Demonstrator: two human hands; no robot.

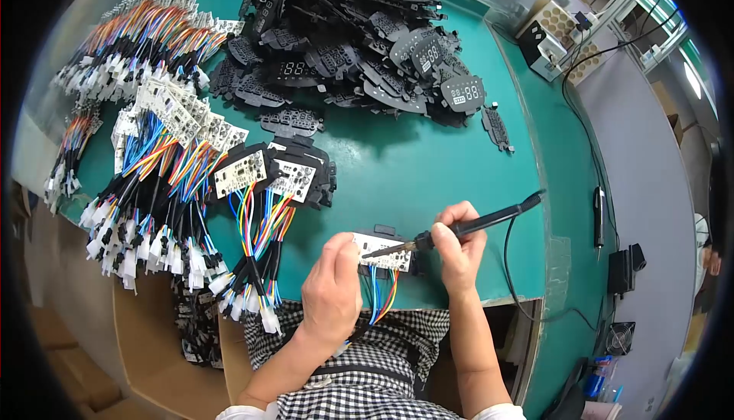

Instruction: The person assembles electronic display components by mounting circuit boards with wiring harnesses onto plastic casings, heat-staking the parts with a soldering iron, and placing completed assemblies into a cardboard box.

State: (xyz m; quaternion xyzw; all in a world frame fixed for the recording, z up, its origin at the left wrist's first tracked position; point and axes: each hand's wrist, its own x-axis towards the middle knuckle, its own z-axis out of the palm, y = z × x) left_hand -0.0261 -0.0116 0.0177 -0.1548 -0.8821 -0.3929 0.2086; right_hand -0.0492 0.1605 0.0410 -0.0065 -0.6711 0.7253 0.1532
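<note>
The white circuit board is placed near the front edge of the green bench, between the two hands. Its long axis is laid from left to right, with the right end tipped slightly toward the person. The left end is met by the fingertips of the left hand — that hand is the nearer one. Thumb and fingers are drawn close together there; whether the board or something thin is pinched cannot be told. By the right hand, off the board's right end, a soldering iron is gripped with fingers closed about its handle. The shaft is slanted leftward across the board, and the tip is held at its left part; contact cannot be made out. The board is dotted with small dark components, backed by a black panel, and trailed by blue, red and yellow wires toward the person.
</note>
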